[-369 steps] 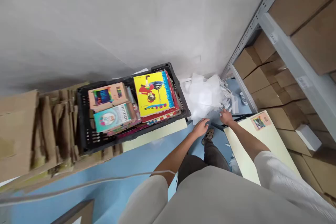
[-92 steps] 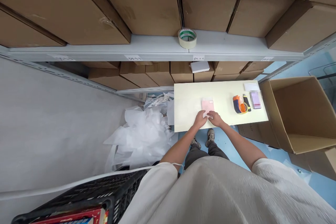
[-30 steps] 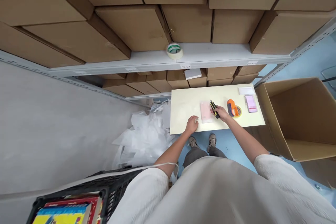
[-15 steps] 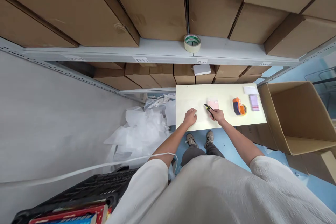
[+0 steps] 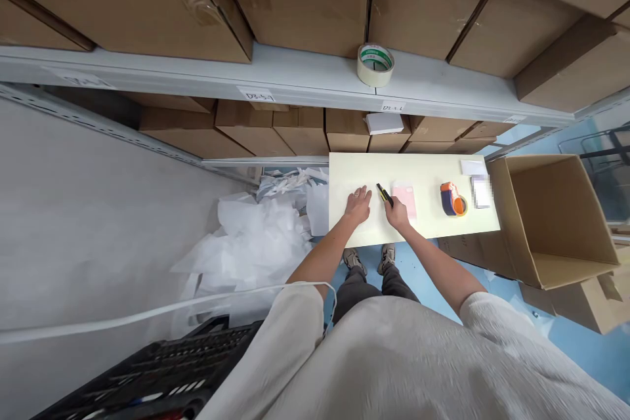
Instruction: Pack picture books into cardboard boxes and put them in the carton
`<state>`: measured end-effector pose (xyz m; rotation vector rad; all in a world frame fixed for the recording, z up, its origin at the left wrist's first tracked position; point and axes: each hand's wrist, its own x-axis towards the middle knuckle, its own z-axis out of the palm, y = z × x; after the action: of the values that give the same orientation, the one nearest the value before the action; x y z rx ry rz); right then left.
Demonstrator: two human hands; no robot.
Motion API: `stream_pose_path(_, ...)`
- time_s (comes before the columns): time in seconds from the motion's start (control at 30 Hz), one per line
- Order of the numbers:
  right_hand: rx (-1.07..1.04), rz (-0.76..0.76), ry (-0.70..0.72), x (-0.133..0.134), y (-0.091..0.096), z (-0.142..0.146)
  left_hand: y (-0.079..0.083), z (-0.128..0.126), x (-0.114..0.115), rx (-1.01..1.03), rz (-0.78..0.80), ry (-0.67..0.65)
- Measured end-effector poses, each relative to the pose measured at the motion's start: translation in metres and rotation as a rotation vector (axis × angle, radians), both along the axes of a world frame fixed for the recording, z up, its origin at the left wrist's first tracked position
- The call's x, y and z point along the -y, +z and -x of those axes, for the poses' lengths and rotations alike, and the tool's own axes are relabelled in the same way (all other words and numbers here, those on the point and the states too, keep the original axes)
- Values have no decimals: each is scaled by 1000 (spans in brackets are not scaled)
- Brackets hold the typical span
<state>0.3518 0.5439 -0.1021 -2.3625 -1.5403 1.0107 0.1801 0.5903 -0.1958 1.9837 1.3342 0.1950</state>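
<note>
1. At the near left stands a black plastic crate (image 5: 162, 357), partly cut off by the edge of the view.
2. Beyond it, against the wall, lies a loose heap of white sheets (image 5: 260, 230), reaching almost to the table (image 5: 428, 170).
3. The left hand (image 5: 359, 205) rests palm down on the left part of the table, fingers spread and grasping nothing that shows; whether anything thin lies beneath, I cannot tell.
4. Just right of it, the right hand (image 5: 396, 214) has its fingers closed around a black-and-yellow cutter (image 5: 384, 194), which points to the far left above the table.
5. On the far shelf sits a tape roll (image 5: 375, 65).
6. A flat pink packet (image 5: 404, 201) lies on the table, its near left part overlapped by the right hand; contact is unclear.
7. Farther right are an orange and dark-blue tape dispenser (image 5: 450, 199) and a partly blurred pale item (image 5: 481, 191).
8. Beyond the table's right end, an open cardboard box (image 5: 556, 216) lies on its side.
</note>
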Motion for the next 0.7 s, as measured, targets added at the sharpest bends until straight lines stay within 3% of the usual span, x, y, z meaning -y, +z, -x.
stream_pose_path(0.3, 95, 57, 59, -11, -9, 33, -10, -3, -9, -39, 24, -24)
stream_pose_path(0.47, 164, 124, 130, -9, -4, 36, -11, -12, -15, -49, 39, 37)
stream_pose_path(0.7, 223, 160, 170, -2, 3, 39, -10, -12, -21, -153, 8, -31)
